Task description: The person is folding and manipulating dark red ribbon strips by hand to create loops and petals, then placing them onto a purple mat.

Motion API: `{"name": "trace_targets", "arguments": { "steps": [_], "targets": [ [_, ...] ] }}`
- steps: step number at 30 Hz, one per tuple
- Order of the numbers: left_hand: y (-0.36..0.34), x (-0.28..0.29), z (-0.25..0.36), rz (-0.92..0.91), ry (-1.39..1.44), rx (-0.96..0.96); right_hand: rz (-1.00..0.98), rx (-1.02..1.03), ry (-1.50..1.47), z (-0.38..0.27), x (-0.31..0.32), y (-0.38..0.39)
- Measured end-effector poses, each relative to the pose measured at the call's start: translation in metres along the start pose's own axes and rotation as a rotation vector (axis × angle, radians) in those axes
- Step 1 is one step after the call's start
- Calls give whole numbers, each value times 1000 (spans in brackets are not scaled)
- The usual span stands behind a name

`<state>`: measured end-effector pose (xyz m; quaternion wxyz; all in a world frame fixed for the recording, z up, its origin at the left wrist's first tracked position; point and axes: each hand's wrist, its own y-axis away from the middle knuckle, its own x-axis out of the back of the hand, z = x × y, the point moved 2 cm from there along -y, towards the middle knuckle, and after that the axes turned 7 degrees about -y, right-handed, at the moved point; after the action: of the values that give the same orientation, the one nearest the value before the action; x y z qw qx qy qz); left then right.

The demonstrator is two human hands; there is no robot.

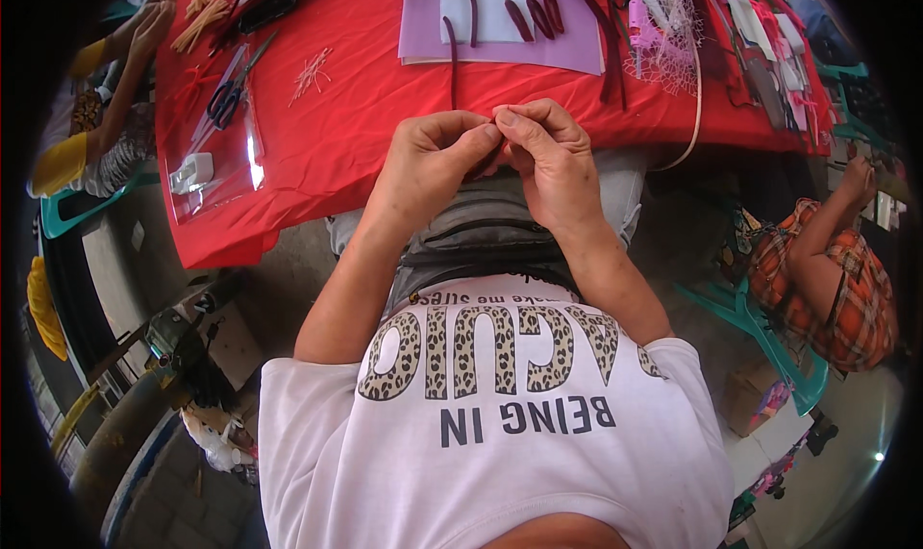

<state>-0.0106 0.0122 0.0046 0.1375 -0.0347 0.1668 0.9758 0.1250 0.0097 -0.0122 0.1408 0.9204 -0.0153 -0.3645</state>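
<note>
At the near edge of the red-covered table, my left hand [433, 155] and my right hand [555, 155] meet fingertip to fingertip. Both pinch a short dark red chenille stem [483, 163], mostly hidden behind the fingers. Just beyond them, another maroon stem [453, 63] lies partly across the cloth and partly on a purple sheet [577, 55]. A pale blue sheet [490, 20] rests on the purple one, carrying a curved stem [469, 9]. Several short, thick maroon loops [535, 16] lie beside it.
Scissors [229, 99] and a clear plastic bag [213, 186] with a white object lie at left. White netting [670, 49] and assorted packaged supplies [764, 39] crowd the right. Other people sit at both sides, one near a green chair [769, 342].
</note>
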Motion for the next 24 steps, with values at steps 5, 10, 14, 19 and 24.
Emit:
{"name": "trace_targets", "arguments": {
  "steps": [5, 10, 14, 19, 24],
  "targets": [
    [-2, 1, -2, -80, 44, 2, -15, -15, -63, 0, -6, 4],
    [-5, 4, 3, -94, -9, 45, -53, -42, 29, 1, 6, -1],
    [-8, 16, 11, -122, -187, 71, -177, 159, 442, -24, 13, -12],
    [-9, 20, 14, -183, -472, 40, -473, 439, 1082, -49, 0, -12],
    [-12, 15, 13, -180, -730, -107, -542, 431, 1213, -45, 0, -9]
  ]
}}
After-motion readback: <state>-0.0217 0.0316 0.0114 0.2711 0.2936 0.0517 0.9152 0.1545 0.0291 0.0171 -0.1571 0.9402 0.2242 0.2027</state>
